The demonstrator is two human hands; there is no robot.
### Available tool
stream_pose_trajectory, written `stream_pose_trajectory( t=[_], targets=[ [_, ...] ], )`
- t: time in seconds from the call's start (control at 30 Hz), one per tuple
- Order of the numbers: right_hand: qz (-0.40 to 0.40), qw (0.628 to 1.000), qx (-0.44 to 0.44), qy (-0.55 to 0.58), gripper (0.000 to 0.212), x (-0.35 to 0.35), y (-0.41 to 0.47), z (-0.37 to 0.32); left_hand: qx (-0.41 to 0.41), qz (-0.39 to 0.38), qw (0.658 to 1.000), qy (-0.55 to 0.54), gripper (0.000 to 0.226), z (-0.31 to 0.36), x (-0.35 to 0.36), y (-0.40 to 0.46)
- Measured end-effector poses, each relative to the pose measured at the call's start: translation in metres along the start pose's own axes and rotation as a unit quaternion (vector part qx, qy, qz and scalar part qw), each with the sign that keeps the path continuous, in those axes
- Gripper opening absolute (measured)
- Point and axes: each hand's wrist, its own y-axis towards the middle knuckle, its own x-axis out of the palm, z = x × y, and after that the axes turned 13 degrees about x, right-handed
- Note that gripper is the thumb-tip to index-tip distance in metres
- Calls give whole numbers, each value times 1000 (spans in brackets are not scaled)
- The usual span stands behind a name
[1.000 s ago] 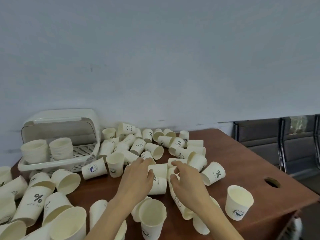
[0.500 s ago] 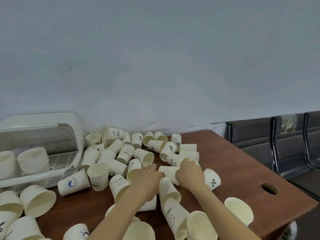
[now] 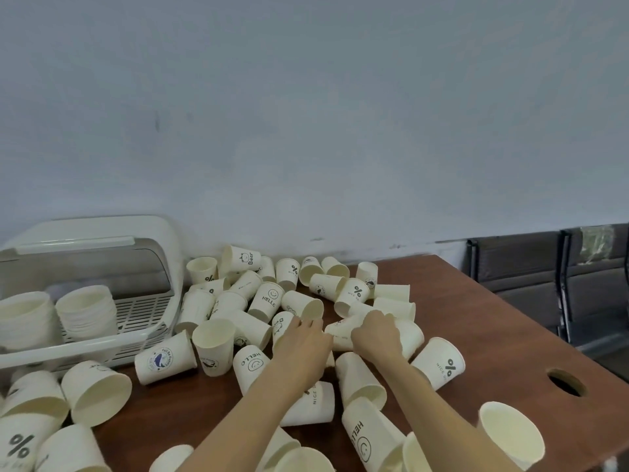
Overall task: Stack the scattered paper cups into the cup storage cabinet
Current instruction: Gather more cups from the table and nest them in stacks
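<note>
**Paper cups: gathering from the pile, mid-table**

Paper cups (image 3: 364,441) lie scattered over the brown table (image 3: 493,335), most on their sides, a few upright; nearest the camera a "HELLO" cup lies with its mouth toward the near edge. Thin white card, tapered walls, rolled rims, printed logos.

Left hand (image 3: 303,342) lies palm-down on the pile, fingers extended and touching a tipped cup. Right hand (image 3: 376,332) curls over a lying cup (image 3: 343,330); the grip underneath is hidden.

Judgement: step in hand is collecting cups to nest. Best done by aligning mouths one way, sliding each into the next by the taper and holding near the rim, since the walls would likely crush under a squeeze.

Further left, the cup storage cabinet (image 3: 102,233), white plastic with a slotted tray and raised lid, already holds two nested stacks (image 3: 86,310). Behind stands a pale wall (image 3: 306,114); dark chairs (image 3: 544,284) stand far right.
</note>
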Motion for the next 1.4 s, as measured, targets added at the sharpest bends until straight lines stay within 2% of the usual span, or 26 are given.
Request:
stream_pose_trajectory(
  t=[0.07, 0.17, 0.3, 0.63, 0.77, 1.0, 1.4],
  targets=[
    [19, 1000, -14, 14, 13, 1, -2, -8, -23, 21, 1000, -8, 27, -6, -4, -7],
    [61, 997, -56, 7, 10, -2, -12, -17, -65, 60, 996, -27, 26, -14, -11, -18],
    [99, 990, -90, 42, 20, -5, -24, -25, -111, 118, 984, -69, 24, -25, -22, -35],
    [98, 969, -217, 64, 17, -8, -66, -55, -173, 220, 952, -126, 28, -51, -49, -90],
    [104, 957, -264, 53, 13, -4, -84, -76, -197, 230, 945, -127, 28, -65, -62, -112],
    [121, 947, -294, 40, 10, 1, -107, -110, -227, 238, 937, -113, 26, -87, -69, -150],
    [82, 929, -360, 35, 14, 55, -146, -174, -326, 250, 908, -81, 24, -141, -55, -230]
  ],
)
